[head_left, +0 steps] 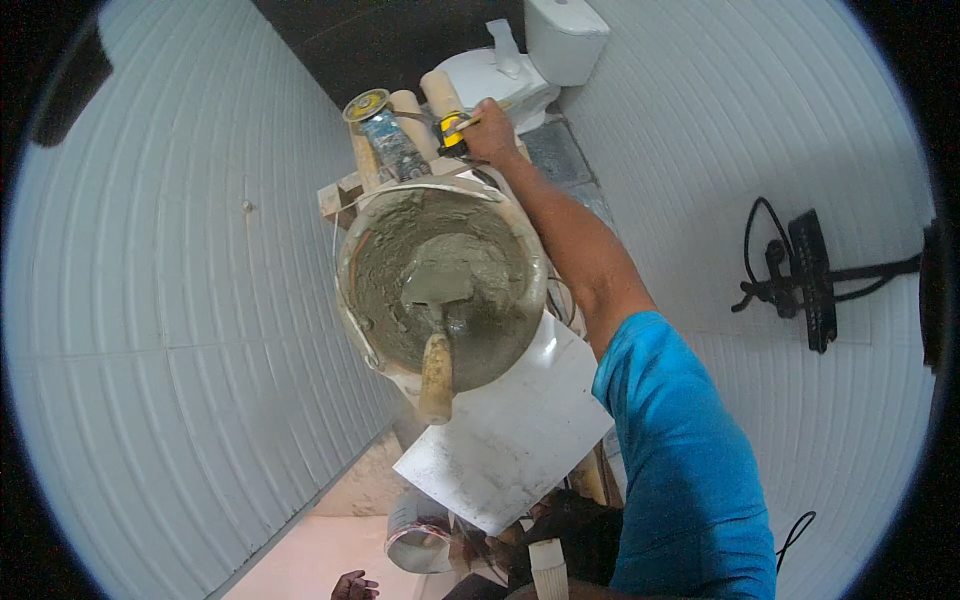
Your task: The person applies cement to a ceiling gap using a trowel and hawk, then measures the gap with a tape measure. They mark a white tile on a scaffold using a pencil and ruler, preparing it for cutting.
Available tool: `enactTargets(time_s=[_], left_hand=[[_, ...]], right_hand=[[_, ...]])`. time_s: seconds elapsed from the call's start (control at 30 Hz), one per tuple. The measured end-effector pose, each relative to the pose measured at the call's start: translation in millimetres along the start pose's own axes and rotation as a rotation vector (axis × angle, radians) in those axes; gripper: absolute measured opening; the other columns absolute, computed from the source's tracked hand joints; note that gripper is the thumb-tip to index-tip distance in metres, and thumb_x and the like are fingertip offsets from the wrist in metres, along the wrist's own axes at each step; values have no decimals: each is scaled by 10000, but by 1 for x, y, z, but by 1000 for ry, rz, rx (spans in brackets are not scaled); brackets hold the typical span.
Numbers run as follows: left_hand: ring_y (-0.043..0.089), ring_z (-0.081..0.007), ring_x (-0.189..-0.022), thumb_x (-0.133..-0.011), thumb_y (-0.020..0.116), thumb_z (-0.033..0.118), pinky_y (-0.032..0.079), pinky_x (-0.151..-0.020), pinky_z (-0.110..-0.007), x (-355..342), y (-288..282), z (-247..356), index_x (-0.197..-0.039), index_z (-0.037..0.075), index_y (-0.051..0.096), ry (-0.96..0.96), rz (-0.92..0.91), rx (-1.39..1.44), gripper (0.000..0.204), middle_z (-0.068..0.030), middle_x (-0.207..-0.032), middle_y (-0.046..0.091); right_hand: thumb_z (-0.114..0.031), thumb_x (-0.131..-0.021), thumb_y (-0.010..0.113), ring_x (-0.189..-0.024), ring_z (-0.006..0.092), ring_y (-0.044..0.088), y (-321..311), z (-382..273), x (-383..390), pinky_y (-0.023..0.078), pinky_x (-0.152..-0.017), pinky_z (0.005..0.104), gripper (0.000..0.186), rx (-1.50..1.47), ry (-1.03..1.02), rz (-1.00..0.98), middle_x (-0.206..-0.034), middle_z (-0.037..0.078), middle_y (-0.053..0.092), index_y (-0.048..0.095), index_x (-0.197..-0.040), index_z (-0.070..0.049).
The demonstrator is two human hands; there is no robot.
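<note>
My right hand [487, 133] reaches forward past the bucket, its fingers closed around a thin yellowish pencil [466, 123]. Right at those fingertips is a yellow-and-black tape measure [453, 143]; whether they touch it is hard to tell. Below stands a bucket [536, 300] of wet grey mortar [485, 265]. A trowel [436, 380] rests in it, blade in the mortar and wooden handle over the near rim. Low at the bottom edge, my left hand [355, 587] is partly cut off, fingers apart with nothing visible in them.
An angle grinder [390, 135] and pale rolls [440, 92] lie beyond the bucket. A white tile [500, 430] sits under its near side. Ribbed white walls [200, 280] close in both sides; a toilet [570, 40] stands at the far end. Another bucket [418, 545] is near the bottom.
</note>
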State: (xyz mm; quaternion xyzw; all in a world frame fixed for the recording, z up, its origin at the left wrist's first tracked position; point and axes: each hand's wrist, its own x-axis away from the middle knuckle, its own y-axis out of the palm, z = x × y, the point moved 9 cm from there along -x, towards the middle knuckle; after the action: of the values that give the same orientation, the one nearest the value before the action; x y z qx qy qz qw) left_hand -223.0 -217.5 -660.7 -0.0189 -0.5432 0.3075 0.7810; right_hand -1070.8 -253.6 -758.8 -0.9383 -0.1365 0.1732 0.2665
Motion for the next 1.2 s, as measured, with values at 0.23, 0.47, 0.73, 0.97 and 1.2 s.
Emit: enactTargets(time_s=[0.23,0.47,0.73,0.97,1.2], left_hand=[[639,-175,-824,-981,498,468,520,-760,-302,10,-4,-36,-1262,28,550,-38,24,59,524,-103,-979,677],[639,-157,-816,-988,495,314,518,-750,-282,17,0,-46,-1254,19,550,-72,8,119,400,-85,-959,677],[629,-151,-828,-988,506,344,515,-762,-287,28,4,-40,-1247,22,551,-93,21,125,416,-80,-958,667],[625,-157,-828,-989,505,436,517,-769,-294,20,4,-54,-1253,18,545,-98,19,150,496,-81,-964,665],[631,-159,-868,-968,532,471,524,-784,-302,20,3,-56,-1283,23,535,-74,-16,115,548,-86,-991,665]], right_hand=[[-415,-870,624,-913,432,642,30,-5,0,501,-777,526,423,214,18,-211,-918,254,653,572,-990,-13],[-490,-949,493,-897,425,646,35,-15,-2,492,-783,528,420,365,-150,-355,-940,220,675,590,-1059,-96],[-115,-808,646,-892,350,647,4,10,-14,499,-746,476,182,418,-169,103,-900,165,676,611,-986,-120],[-178,-814,629,-916,358,667,25,67,-33,506,-813,468,181,325,41,-66,-945,166,691,626,-972,-89],[-157,-772,697,-804,269,681,-62,129,-36,516,-712,400,263,60,181,188,-862,105,701,681,-1024,-84]])
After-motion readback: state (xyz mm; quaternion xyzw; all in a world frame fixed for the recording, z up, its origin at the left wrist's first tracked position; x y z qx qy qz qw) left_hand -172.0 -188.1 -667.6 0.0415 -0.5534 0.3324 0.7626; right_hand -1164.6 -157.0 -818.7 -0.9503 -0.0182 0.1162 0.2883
